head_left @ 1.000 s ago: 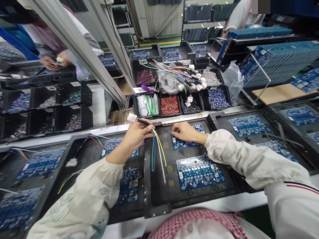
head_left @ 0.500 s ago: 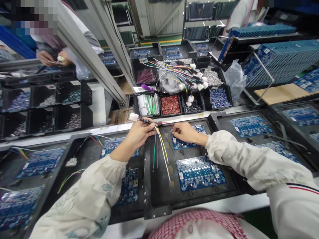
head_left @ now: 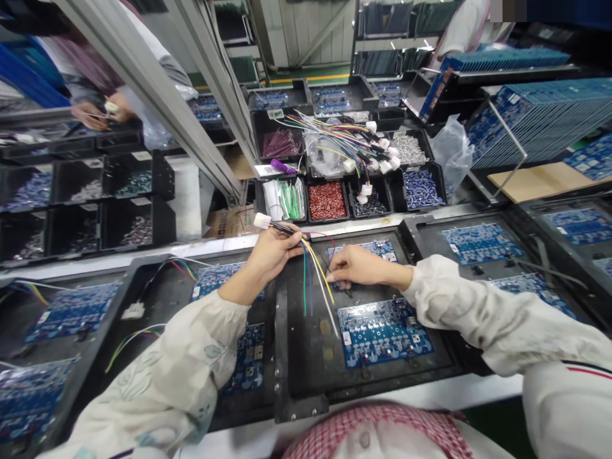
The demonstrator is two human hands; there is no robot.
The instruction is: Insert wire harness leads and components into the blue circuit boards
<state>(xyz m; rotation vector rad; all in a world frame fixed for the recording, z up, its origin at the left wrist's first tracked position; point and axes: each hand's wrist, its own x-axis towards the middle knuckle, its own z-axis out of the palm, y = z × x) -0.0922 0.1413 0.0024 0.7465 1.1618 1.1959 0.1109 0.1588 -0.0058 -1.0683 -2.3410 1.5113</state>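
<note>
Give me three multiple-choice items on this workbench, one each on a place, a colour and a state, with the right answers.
1. Where is the right hand?
A. Over a blue circuit board in the tray
B. Inside a parts bin
C. On the stacked boards

2. What colour are the parts in the second bin from the left, in the row just beyond the tray?
A. Green
B. Red
C. Yellow

3. What does the left hand hold?
A. Nothing
B. A screwdriver
C. A wire harness with a white connector

1: A, the fingertips are right by the board.
2: B, the bin is heaped with red parts.
3: C, the fingers close on the harness, and its loose coloured wires hang over the tray.
</note>
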